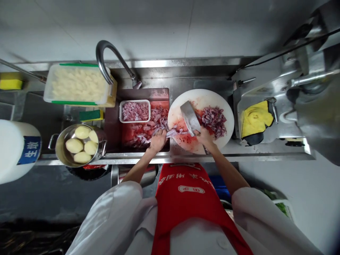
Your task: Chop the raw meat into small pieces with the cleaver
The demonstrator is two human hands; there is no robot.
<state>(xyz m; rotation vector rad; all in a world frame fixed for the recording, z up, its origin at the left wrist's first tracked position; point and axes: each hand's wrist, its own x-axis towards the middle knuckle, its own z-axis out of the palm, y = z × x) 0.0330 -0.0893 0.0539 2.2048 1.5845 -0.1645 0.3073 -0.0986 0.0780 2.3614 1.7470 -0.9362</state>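
My right hand is closed on a cleaver, whose broad blade is tilted over the round white cutting board. At the left edge of the board, my left hand has its fingers closed on a strip of raw purplish-pink meat that reaches onto the board. A pile of cut dark-red meat lies on the right side of the board, and red juice stains its surface. Left of the board, more raw meat sits in red water in the sink. A white basket there holds small pieces.
A curved faucet rises behind the sink. To the left stand a pot of peeled potatoes, a sponge, a lidded tub and a white bucket. A yellow cloth lies at right.
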